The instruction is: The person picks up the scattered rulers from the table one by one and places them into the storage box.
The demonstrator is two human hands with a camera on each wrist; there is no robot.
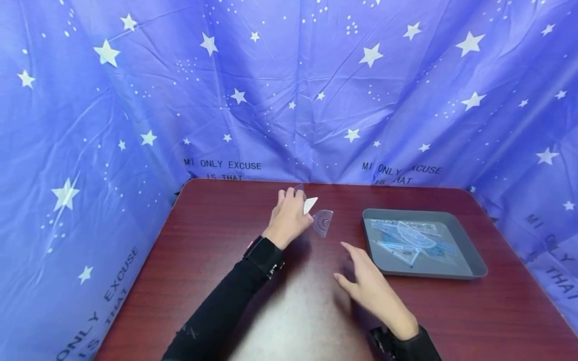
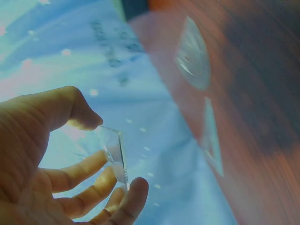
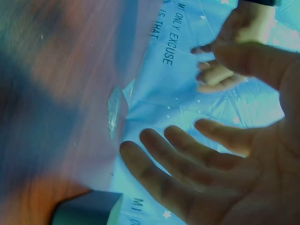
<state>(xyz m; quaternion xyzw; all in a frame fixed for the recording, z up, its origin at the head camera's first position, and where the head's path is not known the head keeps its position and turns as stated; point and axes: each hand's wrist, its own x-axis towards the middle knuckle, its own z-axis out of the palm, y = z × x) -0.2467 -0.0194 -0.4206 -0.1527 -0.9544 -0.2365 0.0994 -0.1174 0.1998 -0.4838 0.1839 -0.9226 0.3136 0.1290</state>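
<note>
Over the far middle of the table, my left hand [image 1: 291, 218] pinches a clear plastic set square [image 2: 114, 152] between thumb and fingertips. Below it on the tabletop lies a small clear protractor [image 1: 322, 223], its curved side to the left. Beside that protractor, a second clear triangular piece [image 2: 213, 138] shows in the left wrist view; in the head view the left hand partly covers this area. My right hand [image 1: 375, 291] hovers nearer the front with its fingers spread and holds nothing, between the protractor and the grey tray [image 1: 465, 250].
Inside the tray on the right are a clear protractor [image 1: 415, 234], a pale blue-edged set square [image 1: 406, 255] and other clear and blue plastic pieces. The reddish-brown table [image 1: 203, 225] meets a blue star-patterned curtain [image 1: 289, 90] at its back and sides.
</note>
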